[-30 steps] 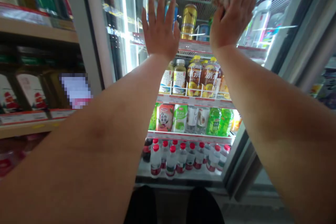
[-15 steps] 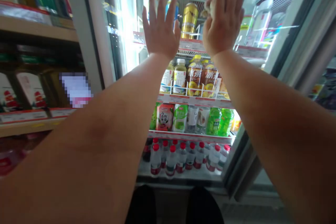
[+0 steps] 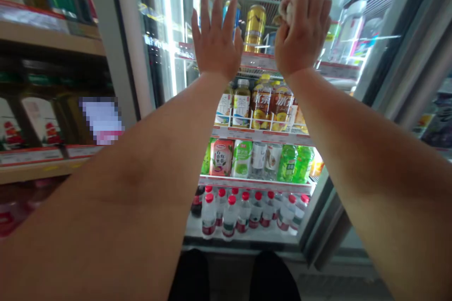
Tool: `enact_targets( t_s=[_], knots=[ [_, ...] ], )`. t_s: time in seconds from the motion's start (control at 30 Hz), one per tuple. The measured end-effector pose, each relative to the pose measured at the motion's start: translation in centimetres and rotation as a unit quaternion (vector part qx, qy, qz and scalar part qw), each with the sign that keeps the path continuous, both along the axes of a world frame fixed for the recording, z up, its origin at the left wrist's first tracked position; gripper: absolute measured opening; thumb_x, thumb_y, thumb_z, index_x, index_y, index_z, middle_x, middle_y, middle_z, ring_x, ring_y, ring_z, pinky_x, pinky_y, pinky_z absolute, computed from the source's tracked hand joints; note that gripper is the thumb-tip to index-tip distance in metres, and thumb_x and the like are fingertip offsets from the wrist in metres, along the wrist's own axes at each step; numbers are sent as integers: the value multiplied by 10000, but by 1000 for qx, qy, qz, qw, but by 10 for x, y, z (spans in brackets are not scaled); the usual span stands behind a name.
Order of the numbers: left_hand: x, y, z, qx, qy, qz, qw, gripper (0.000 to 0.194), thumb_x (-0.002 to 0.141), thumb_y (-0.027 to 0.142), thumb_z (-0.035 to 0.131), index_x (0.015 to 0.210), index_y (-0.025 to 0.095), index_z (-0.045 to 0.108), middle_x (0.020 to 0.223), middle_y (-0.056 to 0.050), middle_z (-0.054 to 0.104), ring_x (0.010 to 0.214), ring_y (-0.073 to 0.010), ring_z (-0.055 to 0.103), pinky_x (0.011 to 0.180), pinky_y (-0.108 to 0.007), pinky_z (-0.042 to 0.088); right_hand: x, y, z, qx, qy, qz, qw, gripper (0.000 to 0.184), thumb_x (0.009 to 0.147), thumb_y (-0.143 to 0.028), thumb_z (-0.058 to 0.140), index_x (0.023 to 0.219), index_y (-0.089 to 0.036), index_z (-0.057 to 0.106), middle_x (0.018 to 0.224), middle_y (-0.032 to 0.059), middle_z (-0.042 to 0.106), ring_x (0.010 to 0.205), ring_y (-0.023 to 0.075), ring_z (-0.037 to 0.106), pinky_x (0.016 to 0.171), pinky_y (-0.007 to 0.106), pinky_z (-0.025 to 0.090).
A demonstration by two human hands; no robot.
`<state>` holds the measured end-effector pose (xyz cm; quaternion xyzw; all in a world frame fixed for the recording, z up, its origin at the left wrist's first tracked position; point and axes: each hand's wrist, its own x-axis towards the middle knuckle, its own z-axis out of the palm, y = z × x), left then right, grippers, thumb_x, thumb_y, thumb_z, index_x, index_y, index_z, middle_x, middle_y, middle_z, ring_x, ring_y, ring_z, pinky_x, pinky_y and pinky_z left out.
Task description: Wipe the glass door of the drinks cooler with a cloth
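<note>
My left hand is raised with fingers spread, seemingly flat on the glass front of a drinks fridge, before the can shelf. Up and to its right, my right hand is closed around a crumpled pale cloth, held at the glass by the top shelf. Most of the cloth is hidden behind the fingers. Between both hands a gold can shows on the shelf behind. Clear bottles stand to the right of my right hand.
Lower fridge shelves hold iced tea bottles, juice cartons and red-capped water bottles. A metal door frame runs down the right. On the left is an open shelf with large bottles.
My right hand, with the cloth, has moved left and slightly down from a second ago, then barely shifted in the last half second. My left hand has stayed in place.
</note>
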<state>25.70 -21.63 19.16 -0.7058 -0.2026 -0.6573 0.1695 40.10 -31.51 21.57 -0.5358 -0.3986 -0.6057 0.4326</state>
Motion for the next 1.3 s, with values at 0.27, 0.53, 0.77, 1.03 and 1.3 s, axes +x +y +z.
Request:
enact_targets(
  t_s=[0.27,0.53,0.77,1.03,1.3],
  knots=[
    [1,1,0,8,-14,-4,1000,569,1053,279,440,1617,318,374,1700,131,271,1618,-276,106,1324,-629,30,-1,0,0,23,26,26,999,337,944,-209,451,1214,-382,557,1398,96,591,1310,338,464,1092,546,363],
    [0,2,0,-2,-11,-17,1000,569,1045,288,401,1614,310,382,1706,136,253,1621,-254,82,1336,-586,-5,1,0,1,13,22,8,1000,347,974,-203,417,1224,-406,548,1406,63,588,1294,307,460,1081,501,379],
    [1,-3,-1,0,-9,3,1000,583,1044,230,415,1625,255,368,1715,78,265,1620,-271,105,1339,-563,12,-6,-2,-4,1,-4,11,1000,354,910,-147,489,1185,-297,656,1336,100,635,1268,329,521,1050,489,418],
    [-1,2,1,5,7,12,1000,601,1038,282,360,1639,273,360,1722,89,240,1622,-270,98,1349,-540,24,-1,-8,0,-12,61,20,998,397,1014,-248,393,1368,-387,509,1499,95,527,1370,318,433,1125,509,356],
    [-1,1,0,-1,-11,-25,1000,596,1018,313,420,1607,399,386,1687,184,266,1622,-261,91,1341,-589,-1,-10,-7,-5,-40,-8,34,999,343,927,-181,513,1222,-315,623,1387,107,613,1311,347,490,1098,512,384]
  ],
)
